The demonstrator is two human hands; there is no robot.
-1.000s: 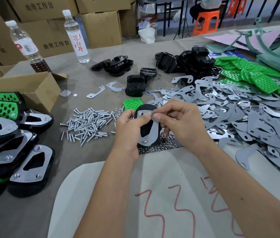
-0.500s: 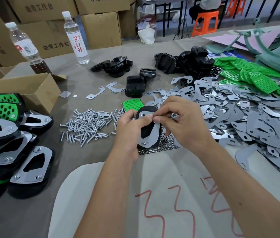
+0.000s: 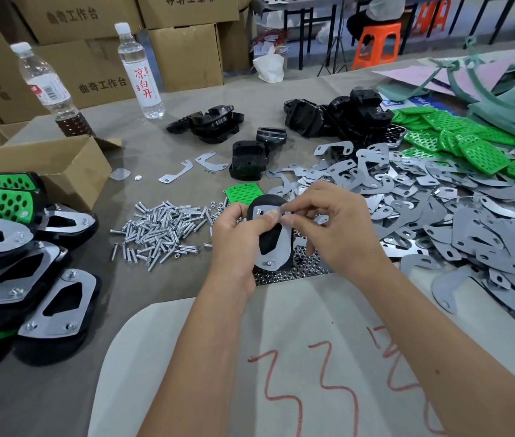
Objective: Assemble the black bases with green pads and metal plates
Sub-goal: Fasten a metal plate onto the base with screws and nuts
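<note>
My left hand (image 3: 237, 244) grips a black base (image 3: 268, 241) held upright over the table, its thumb pressing the metal plate (image 3: 278, 250) that lies on the base's face. My right hand (image 3: 328, 228) pinches at the plate's upper right corner with thumb and forefinger; what sits between the fingertips is too small to tell. A loose green pad (image 3: 243, 192) lies just behind the base. Screws (image 3: 161, 231) are heaped to the left, small nuts (image 3: 300, 266) lie under the held base.
Finished assemblies (image 3: 29, 279) are stacked at the left by an open cardboard box (image 3: 70, 165). Loose metal plates (image 3: 439, 216) cover the right side, green pads (image 3: 470, 143) and black bases (image 3: 338, 115) lie behind them. Two bottles (image 3: 139, 70) stand at the back. White sheet (image 3: 281, 357) in front.
Both hands have stayed on the base and plate; my right fingertips shifted slightly along the plate's top edge. The base is held at nearly the same spot.
</note>
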